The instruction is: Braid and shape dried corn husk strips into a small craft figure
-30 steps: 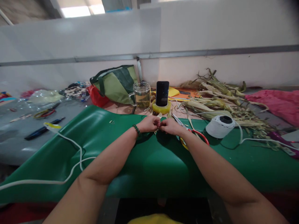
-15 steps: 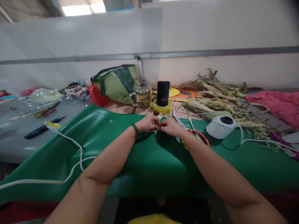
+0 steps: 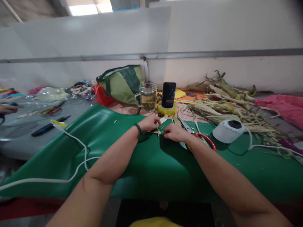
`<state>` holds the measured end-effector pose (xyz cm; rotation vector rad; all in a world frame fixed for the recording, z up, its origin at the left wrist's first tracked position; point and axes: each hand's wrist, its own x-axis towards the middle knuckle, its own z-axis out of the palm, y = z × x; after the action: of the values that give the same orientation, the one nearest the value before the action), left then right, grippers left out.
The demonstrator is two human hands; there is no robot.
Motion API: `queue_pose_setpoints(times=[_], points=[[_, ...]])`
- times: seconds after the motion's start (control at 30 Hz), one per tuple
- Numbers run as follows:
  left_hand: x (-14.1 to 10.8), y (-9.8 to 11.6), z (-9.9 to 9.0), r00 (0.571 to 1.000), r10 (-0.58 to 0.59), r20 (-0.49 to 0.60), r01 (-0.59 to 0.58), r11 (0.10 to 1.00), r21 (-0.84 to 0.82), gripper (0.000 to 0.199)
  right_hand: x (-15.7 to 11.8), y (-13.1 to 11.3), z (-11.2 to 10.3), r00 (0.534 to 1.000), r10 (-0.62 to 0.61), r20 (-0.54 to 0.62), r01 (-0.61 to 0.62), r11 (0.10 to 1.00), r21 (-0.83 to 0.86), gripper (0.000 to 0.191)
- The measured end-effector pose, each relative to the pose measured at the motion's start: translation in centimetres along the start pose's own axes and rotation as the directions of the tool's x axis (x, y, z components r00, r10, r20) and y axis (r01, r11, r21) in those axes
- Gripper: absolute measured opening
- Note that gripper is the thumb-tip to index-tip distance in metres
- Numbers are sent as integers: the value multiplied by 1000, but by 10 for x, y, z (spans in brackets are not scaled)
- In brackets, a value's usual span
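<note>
My left hand (image 3: 151,123), with a green bead bracelet at the wrist, has its fingers pinched over a small piece of pale husk and thin strands (image 3: 158,132). To its right, my right hand (image 3: 172,131) is closed, its fingertips near the strands; what they hold is too small to make out. Red-handled scissors (image 3: 197,135) lie partly under my right wrist, blades pointing away. Beyond the hands, a dark phone (image 3: 169,94) stands in a yellow tape roll (image 3: 167,110). Green sheeting (image 3: 146,167) lies beneath both hands.
A glass mug (image 3: 148,97) and a green bag (image 3: 121,83) stand behind. Dry husks (image 3: 227,101) and a white spool (image 3: 228,130) lie at right. A white cable (image 3: 78,143) crosses the left side. Another person's hand (image 3: 8,109) shows at far left.
My hands have parted slightly, showing the strands between them. The whole view has shifted, with objects now further right. Another person's hand has appeared at the left edge.
</note>
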<state>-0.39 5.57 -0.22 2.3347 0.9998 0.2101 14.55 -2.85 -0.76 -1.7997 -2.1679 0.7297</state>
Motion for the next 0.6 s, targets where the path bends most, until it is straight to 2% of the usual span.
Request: queue_pose_setpoints(times=[0.17, 0.33, 0.47, 0.6], points=[[-4, 6, -3, 996, 9, 92, -15, 998, 67, 33, 2, 6, -1, 998, 37, -47, -37, 999, 1, 14], [-8, 10, -2, 984, 5, 179, -13, 999, 44, 18, 5, 18, -4, 991, 71, -111, -71, 997, 5, 16], [-7, 6, 0, 982, 13, 190, -16, 1000, 17, 12, 4, 21, -8, 994, 57, -93, -55, 998, 25, 17], [-5, 3, 1, 988, 38, 147, -47, 997, 56, 10, 0, 20, -11, 1000, -23, -20, 23, 1000, 2, 16]])
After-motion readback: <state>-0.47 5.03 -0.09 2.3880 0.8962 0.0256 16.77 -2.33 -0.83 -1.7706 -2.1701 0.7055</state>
